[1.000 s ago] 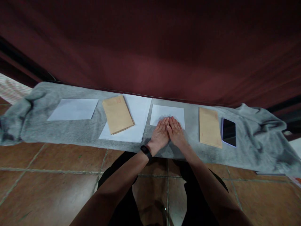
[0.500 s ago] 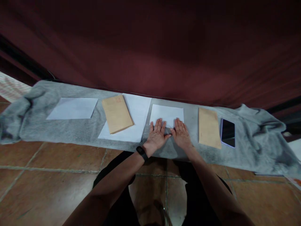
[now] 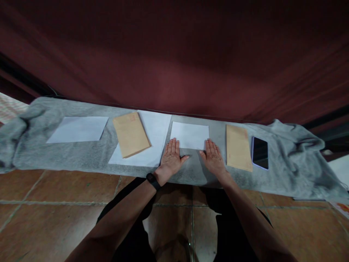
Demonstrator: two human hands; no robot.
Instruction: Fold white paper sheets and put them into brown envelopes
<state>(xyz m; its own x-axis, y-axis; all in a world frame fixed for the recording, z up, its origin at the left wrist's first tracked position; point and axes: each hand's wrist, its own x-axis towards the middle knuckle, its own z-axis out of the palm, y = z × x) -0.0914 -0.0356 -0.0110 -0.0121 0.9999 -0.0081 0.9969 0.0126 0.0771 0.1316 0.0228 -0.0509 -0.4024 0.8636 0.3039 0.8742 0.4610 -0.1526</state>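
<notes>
A small white sheet of paper (image 3: 190, 134), which looks folded, lies flat on the grey cloth in front of me. My left hand (image 3: 171, 159) rests flat at its near left corner, fingers stretched out and thumb apart. At the near right corner lies my right hand (image 3: 213, 157), also flat with its fingertips on the paper's edge. Neither hand holds anything. A black band (image 3: 153, 180) sits on my left wrist. Just left of my left hand are larger white sheets (image 3: 155, 127), partly covered by a stack of brown envelopes (image 3: 131, 134).
Another white sheet (image 3: 79, 129) lies at the far left of the grey cloth (image 3: 89, 154). To the right are a brown envelope (image 3: 239, 147) and a phone (image 3: 260, 153) in a purple case. A dark red curtain (image 3: 174, 65) hangs behind. Tiled floor (image 3: 68, 189) shows below.
My hands have slid apart along the near edge of the small white paper, from closer together to its two near corners. The view has shifted slightly.
</notes>
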